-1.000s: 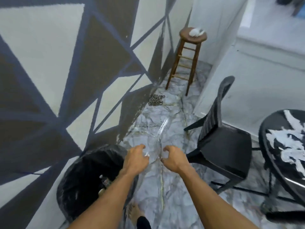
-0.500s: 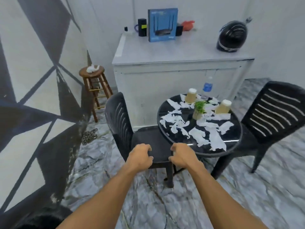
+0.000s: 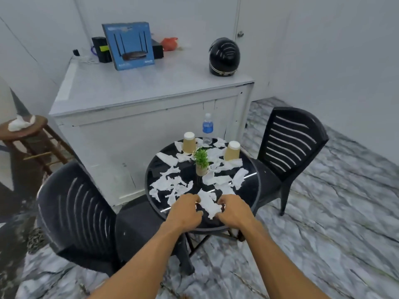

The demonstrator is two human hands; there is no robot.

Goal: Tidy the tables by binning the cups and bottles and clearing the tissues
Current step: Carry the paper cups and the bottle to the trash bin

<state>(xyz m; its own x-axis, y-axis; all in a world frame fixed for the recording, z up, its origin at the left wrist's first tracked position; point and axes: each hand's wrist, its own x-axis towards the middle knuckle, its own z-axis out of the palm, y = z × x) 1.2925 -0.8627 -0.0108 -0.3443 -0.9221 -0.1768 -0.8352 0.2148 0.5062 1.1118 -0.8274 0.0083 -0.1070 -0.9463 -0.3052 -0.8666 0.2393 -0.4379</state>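
Since tissues (image 3: pixel 170 186) litter the table (image 3: pixel 250 195) just ahead of both hands, step = gather. L hand (image 3: pixel 185 212) + R hand (image 3: pixel 234 212) loosely curled, narrow, holding nothing; nearest tissue (image 3: pixel 208 205) lies btwn them, contact unclear. Best: sweep scraps inward w/ both palms, bunch tight, dodge plant (image 3: pixel 201 158), cups (image 3: pixel 189 142) + bottle (image 3: pixel 207 128) beyond.

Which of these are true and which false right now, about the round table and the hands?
1. Two paper cups stand on the round table. True.
2. The water bottle lies on its side. False: it stands upright near the far edge.
3. Torn tissues litter the tabletop. True.
4. Both hands hold cups. False: the left hand and right hand are at the near edge by a tissue, holding no cup.
5. A black helmet sits on the white cabinet. True.
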